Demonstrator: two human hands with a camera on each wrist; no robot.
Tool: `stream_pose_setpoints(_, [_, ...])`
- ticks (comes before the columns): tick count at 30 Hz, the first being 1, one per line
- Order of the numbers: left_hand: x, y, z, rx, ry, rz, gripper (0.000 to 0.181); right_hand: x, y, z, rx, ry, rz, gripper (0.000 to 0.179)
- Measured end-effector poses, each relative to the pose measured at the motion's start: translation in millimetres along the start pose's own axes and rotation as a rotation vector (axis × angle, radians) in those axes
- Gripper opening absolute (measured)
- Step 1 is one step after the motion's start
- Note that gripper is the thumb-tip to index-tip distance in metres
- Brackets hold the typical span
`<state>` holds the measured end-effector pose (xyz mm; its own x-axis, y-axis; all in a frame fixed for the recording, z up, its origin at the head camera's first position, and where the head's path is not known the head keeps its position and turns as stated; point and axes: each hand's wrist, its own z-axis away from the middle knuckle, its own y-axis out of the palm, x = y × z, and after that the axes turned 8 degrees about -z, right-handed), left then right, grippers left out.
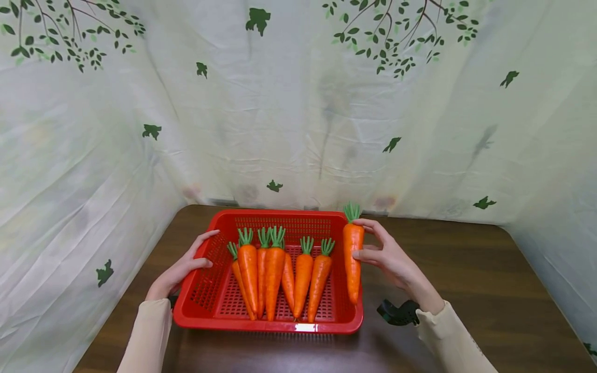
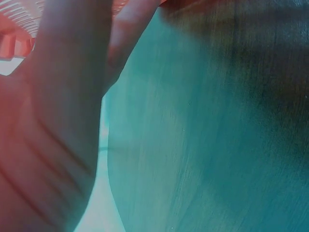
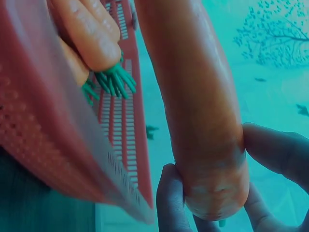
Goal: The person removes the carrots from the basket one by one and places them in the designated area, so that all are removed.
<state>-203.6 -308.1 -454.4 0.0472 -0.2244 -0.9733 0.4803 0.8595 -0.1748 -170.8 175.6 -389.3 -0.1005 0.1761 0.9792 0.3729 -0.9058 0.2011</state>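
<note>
My right hand [image 1: 389,255] pinches an orange carrot [image 1: 353,254] between thumb and fingers near its green top. The carrot stands nearly upright over the right rim of a red plastic basket [image 1: 233,324], tip down. In the right wrist view the fingers sit on both sides of the carrot [image 3: 203,111], beside the basket's wall [image 3: 91,145]. My left hand [image 1: 184,267] holds the basket's left rim, its thumb over the edge. Inside the basket lie several more carrots [image 1: 275,280], side by side with green tops toward the back.
The basket stands on a dark brown wooden table [image 1: 448,269]. A pale curtain [image 1: 298,119] with leaf prints hangs behind the table and along its sides. A black wrist device [image 1: 397,313] is strapped below my right hand.
</note>
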Motion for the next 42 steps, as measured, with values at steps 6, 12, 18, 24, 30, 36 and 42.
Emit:
stream_pose_setpoints(6, [0.3,0.0,-0.5,-0.004,0.0,-0.002,0.073,1,-18,12.8,-0.027,-0.023,-0.001,0.062])
stream_pose_setpoints(12, [1.8,0.3,0.4,-0.015,0.006,-0.013,0.073,-3,-38,21.5,-0.085,-0.01,-0.005,0.059])
stream_pose_setpoints(18, [2.3,0.8,2.0,-0.017,0.013,-0.011,0.074,-16,-56,27.1,-0.113,0.014,-0.018,0.057])
stream_pose_setpoints(24, [2.4,1.9,1.1,-0.002,0.031,0.007,0.073,-34,-70,30.6,-0.152,0.035,0.006,0.06])
stream_pose_setpoints(30, [1.7,1.9,-0.8,0.013,0.063,0.021,0.072,-47,-80,29.8,-0.172,0.054,0.045,0.065])
stream_pose_setpoints(36, [1.0,2.0,-0.9,0.016,0.075,0.025,0.071,-62,-91,25.2,-0.175,0.047,0.056,0.064])
stream_pose_setpoints(42, [1.4,1.1,0.6,0.017,0.067,0.019,0.072,-72,-97,20.7,-0.176,0.049,0.066,0.065])
